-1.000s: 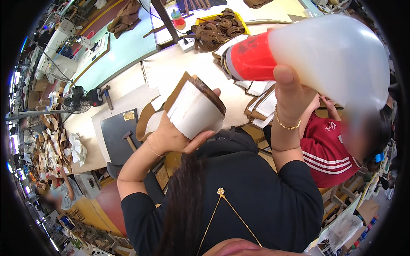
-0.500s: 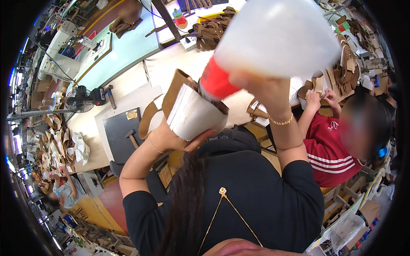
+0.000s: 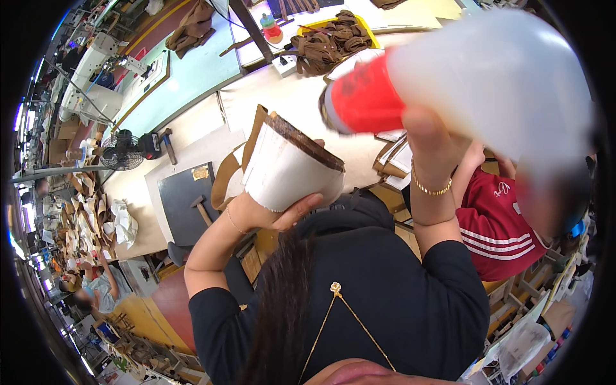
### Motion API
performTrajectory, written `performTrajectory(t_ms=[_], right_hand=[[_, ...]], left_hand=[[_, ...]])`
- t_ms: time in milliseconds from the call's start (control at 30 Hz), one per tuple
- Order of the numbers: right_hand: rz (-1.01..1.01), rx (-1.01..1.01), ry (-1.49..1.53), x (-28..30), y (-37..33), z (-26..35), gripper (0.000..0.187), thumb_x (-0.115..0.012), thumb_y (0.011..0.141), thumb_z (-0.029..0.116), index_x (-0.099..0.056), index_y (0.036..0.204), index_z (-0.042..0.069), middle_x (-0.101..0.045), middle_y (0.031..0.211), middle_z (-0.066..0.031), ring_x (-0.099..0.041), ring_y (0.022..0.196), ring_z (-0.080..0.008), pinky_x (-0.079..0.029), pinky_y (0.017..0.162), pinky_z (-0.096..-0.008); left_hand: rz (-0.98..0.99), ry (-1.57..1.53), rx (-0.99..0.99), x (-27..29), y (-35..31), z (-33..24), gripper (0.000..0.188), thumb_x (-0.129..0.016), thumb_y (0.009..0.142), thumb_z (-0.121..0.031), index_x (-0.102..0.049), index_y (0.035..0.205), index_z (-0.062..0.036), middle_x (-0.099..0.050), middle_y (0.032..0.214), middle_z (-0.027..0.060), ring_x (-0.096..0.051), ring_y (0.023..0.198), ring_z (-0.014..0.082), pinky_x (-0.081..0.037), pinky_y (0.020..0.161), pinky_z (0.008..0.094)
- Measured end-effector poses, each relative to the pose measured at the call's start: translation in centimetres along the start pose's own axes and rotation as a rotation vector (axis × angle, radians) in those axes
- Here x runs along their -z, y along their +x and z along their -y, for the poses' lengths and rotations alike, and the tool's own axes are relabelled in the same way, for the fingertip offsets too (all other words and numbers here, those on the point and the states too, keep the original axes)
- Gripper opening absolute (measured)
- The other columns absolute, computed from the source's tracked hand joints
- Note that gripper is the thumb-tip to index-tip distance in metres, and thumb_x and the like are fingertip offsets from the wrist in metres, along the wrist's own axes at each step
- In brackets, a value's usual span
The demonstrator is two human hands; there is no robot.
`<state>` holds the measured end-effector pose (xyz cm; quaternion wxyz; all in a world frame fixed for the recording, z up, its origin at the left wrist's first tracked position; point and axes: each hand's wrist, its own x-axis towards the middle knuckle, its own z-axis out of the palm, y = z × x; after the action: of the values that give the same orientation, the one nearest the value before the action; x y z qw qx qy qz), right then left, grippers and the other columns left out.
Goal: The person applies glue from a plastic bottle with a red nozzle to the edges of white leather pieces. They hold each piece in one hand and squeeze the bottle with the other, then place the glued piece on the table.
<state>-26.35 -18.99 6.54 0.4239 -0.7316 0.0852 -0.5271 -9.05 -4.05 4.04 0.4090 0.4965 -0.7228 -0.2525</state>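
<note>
My left hand [image 3: 282, 215] is wrapped round a curved piece of brown leather with a whitish lining [image 3: 289, 170]. Dark brown stain shows along its upper edge, and a brown strap [image 3: 224, 179] loops out at its left. Raised at the right, my right hand [image 3: 436, 138] grips a large translucent plastic bottle [image 3: 491, 77] by its red neck [image 3: 366, 93]. The bottle lies tilted, its grey-rimmed mouth pointing left and apart from the leather piece. Motion blurs the bottle, so its contents are hard to make out.
A hammer [image 3: 202, 210] rests on a black board [image 3: 176, 205] at the left, with another hammer [image 3: 169, 147] and a small fan [image 3: 120, 149] beyond. A yellow tray [image 3: 371, 33] of brown straps stands at the back. Close at my right sits a person in a red shirt [image 3: 491, 224].
The bottle has swung right, away from the leather piece, whose stained upper edge now shows. My left hand has barely moved. The co-worker's hands are now mostly hidden behind my right hand and bottle.
</note>
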Motion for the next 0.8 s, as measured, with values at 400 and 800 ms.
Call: performTrajectory(t_ms=[400,800], right_hand=[[0.086,-0.122,-0.047,-0.8,-1.7,0.9,0.060,-0.075,0.073,0.024,-0.047,0.119,-0.002,-0.057,0.112,-0.0138,-0.056,0.103,-0.0266,-0.045,0.090,-0.0387],[-0.128,-0.205,0.054,-3.1,-0.5,0.0,0.033,-0.077,0.071,0.020,-0.065,0.098,0.004,-0.067,0.091,-0.0053,-0.063,0.081,-0.0146,-0.051,0.071,-0.0270]], left_hand=[[0.230,-0.359,0.345,-0.1,-1.8,0.5,0.030,-0.062,0.082,-0.019,-0.059,0.104,0.0011,-0.061,0.097,0.0143,-0.058,0.093,0.0311,-0.044,0.082,0.0362],[0.144,0.602,-0.031,-0.2,1.9,0.1,0.052,-0.065,0.075,-0.042,-0.056,0.110,-0.0050,-0.049,0.117,0.0179,-0.044,0.113,0.0365,-0.034,0.096,0.0464]])
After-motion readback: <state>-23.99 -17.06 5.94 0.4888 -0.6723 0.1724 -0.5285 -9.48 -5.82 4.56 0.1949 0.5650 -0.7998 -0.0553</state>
